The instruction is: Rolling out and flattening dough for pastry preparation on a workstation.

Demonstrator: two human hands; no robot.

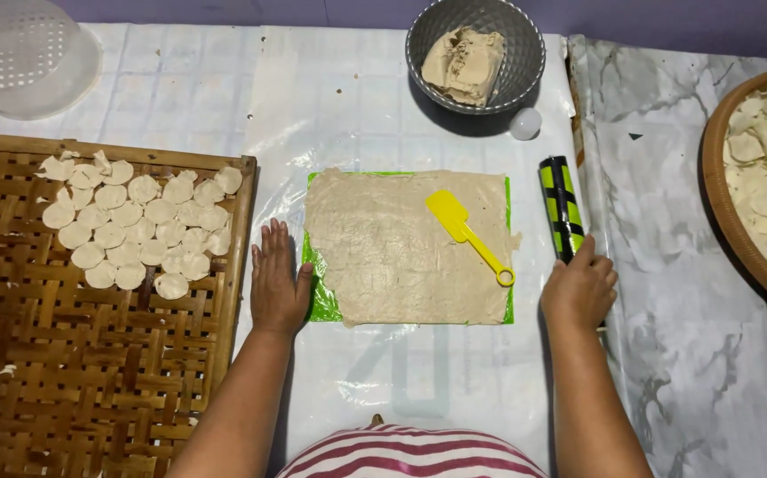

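A flat sheet of beige dough (401,243) covers a green mat (322,296) in the middle of the white plastic-covered table. A yellow plastic spatula (465,232) lies on the dough's right part. My left hand (276,279) rests flat, fingers together, on the table at the mat's left edge, holding nothing. My right hand (580,288) grips the near end of a black and yellow-green rolling pin (561,205), which lies just right of the dough.
A woven bamboo tray (92,372) at left carries several round dough discs (136,226). A grey bowl (525,35) with a dough lump sits at the back, a small white ball (525,123) beside it. A white colander (21,57) is back left, a wooden basket (720,199) of discs right.
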